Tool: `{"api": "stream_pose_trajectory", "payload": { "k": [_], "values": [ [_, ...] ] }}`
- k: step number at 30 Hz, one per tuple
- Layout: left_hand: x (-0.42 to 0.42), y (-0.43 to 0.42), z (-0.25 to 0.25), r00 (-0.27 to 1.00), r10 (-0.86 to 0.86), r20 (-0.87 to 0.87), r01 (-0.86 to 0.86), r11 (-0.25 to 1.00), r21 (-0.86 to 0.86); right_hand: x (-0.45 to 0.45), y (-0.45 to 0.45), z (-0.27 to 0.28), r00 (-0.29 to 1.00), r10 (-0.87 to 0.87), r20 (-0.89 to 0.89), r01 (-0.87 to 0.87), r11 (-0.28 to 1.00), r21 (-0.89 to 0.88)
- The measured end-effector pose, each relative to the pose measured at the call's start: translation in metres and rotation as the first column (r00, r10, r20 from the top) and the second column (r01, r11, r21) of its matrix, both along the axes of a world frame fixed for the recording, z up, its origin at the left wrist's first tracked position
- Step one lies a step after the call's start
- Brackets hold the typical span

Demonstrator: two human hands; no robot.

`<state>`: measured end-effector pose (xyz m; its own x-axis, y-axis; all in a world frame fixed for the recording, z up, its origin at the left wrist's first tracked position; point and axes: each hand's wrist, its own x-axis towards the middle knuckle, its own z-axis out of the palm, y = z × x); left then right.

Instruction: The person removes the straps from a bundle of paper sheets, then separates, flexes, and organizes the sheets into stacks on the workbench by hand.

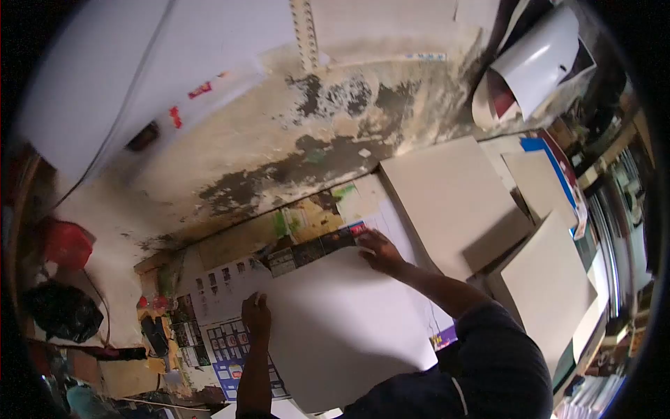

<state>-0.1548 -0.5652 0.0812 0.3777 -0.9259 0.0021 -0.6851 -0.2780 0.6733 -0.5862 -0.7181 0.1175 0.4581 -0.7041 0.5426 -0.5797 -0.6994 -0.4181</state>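
Note:
A large white sheet point(335, 314) lies over the work surface in front of my body, with soft shading where it bows. My left hand point(257, 314) is at its left edge, fingers bent and closed at the border. At the top right corner of the sheet, my right hand point(380, 251) has its fingers curled and closed on the edge. Under the sheet and to its left shows a blue and white printed sheet point(229, 349). A strip of dark printed paper point(321, 248) runs along the top edge.
Thick stacks of greyish board point(447, 202) stand to the right, with another tilted stack point(551, 279) nearer me. A stained wall point(279, 146) rises behind the table. A black plastic bag point(63, 311) and a red object point(68, 244) are at the left. A rolled white sheet point(537, 63) is at upper right.

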Motion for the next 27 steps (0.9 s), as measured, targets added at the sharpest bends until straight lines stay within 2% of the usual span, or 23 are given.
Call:
{"api": "stream_pose_trajectory", "payload": {
  "k": [1,2,3,4,5,6,7,8,9,10,11,13,14,15,17,19,21,22,23,24,25,26,27],
  "values": [
    [-0.004,-0.007,0.009,0.996,-0.018,-0.084,-0.005,0.962,-0.275,-0.002,-0.006,0.004,1.000,0.000,0.000,0.000,0.982,0.187],
    [-0.001,-0.005,0.022,0.994,0.001,-0.113,-0.022,0.984,-0.178,-0.001,-0.009,0.007,1.000,0.012,-0.003,-0.010,0.927,0.374],
    [0.004,-0.010,0.036,0.993,0.043,-0.106,-0.064,0.977,-0.204,0.000,-0.006,0.051,0.989,-0.105,0.105,-0.016,0.630,0.777],
    [0.018,-0.013,0.053,0.978,0.048,-0.202,-0.073,0.991,-0.116,0.008,0.005,0.124,0.970,-0.233,-0.070,0.165,0.422,0.892],
    [0.030,-0.016,0.071,0.955,0.069,-0.289,-0.079,0.997,-0.024,-0.005,0.004,0.133,0.965,-0.191,0.181,-0.065,0.493,0.868],
    [0.017,-0.009,0.147,0.965,0.092,-0.245,-0.094,0.996,0.004,-0.019,0.004,0.142,0.899,-0.116,0.422,-0.305,0.527,0.793],
    [0.000,-0.001,0.229,0.973,0.114,-0.200,-0.110,0.993,0.032,-0.029,0.007,0.171,0.920,-0.073,0.385,-0.265,0.605,0.750],
    [0.010,0.004,0.251,0.975,-0.049,-0.218,0.008,0.983,-0.183,-0.045,0.013,0.189,0.937,-0.148,0.315,-0.166,0.604,0.780],
    [0.003,0.020,0.306,0.956,0.006,-0.295,-0.057,0.985,-0.165,-0.045,0.027,0.241,0.951,-0.181,0.250,-0.073,0.656,0.752],
    [0.012,0.027,0.337,0.895,-0.146,-0.421,0.051,0.972,-0.228,-0.071,0.030,0.256,0.950,-0.276,0.147,0.082,0.674,0.734],
    [0.005,0.047,0.381,0.905,-0.174,-0.388,0.045,0.947,-0.319,-0.082,0.045,0.283,0.958,-0.258,0.128,0.112,0.744,0.658],
    [0.001,0.092,0.425,0.959,-0.087,-0.270,-0.044,0.896,-0.443,-0.093,0.100,0.339,0.984,-0.114,0.134,0.046,0.903,0.427],
    [0.000,0.114,0.446,0.977,-0.027,-0.213,-0.085,0.862,-0.500,-0.093,0.132,0.363,0.997,-0.033,0.073,0.009,0.952,0.305],
    [0.004,0.137,0.458,0.979,-0.073,-0.191,-0.031,0.871,-0.491,-0.080,0.153,0.355,0.839,-0.003,0.544,-0.163,0.953,0.257],
    [0.012,0.164,0.438,0.974,-0.037,-0.225,-0.092,0.839,-0.536,-0.050,0.198,0.343,0.804,0.064,0.592,-0.189,0.970,0.153],
    [0.017,0.185,0.400,0.967,-0.055,-0.251,-0.103,0.811,-0.576,-0.007,0.235,0.314,0.850,0.133,0.509,-0.246,0.956,0.161],
    [0.020,0.199,0.342,0.930,0.154,-0.334,-0.349,0.655,-0.670,0.031,0.267,0.272,0.885,0.214,0.414,-0.325,0.920,0.218],
    [0.017,0.209,0.301,0.789,0.014,-0.614,-0.455,0.685,-0.569,0.047,0.282,0.247,0.893,0.268,0.362,-0.368,0.897,0.246],
    [0.010,0.227,0.295,0.542,-0.127,-0.830,-0.486,0.759,-0.433,0.058,0.299,0.226,0.892,0.315,0.323,-0.405,0.875,0.265],
    [0.003,0.244,0.289,0.213,-0.170,-0.962,-0.507,0.822,-0.258,0.068,0.315,0.200,0.884,0.365,0.292,-0.443,0.855,0.271],
    [-0.008,0.265,0.306,-0.154,-0.167,-0.974,-0.418,0.904,-0.089,0.075,0.331,0.177,0.872,0.407,0.271,-0.473,0.843,0.258],
    [-0.011,0.267,0.293,-0.157,-0.174,-0.972,-0.412,0.906,-0.095,0.080,0.347,0.154,0.862,0.440,0.251,-0.496,0.834,0.242],
    [-0.014,0.268,0.269,0.247,0.078,-0.966,-0.416,0.909,-0.033,0.081,0.361,0.134,0.852,0.468,0.234,-0.515,0.829,0.217]
  ]
}}
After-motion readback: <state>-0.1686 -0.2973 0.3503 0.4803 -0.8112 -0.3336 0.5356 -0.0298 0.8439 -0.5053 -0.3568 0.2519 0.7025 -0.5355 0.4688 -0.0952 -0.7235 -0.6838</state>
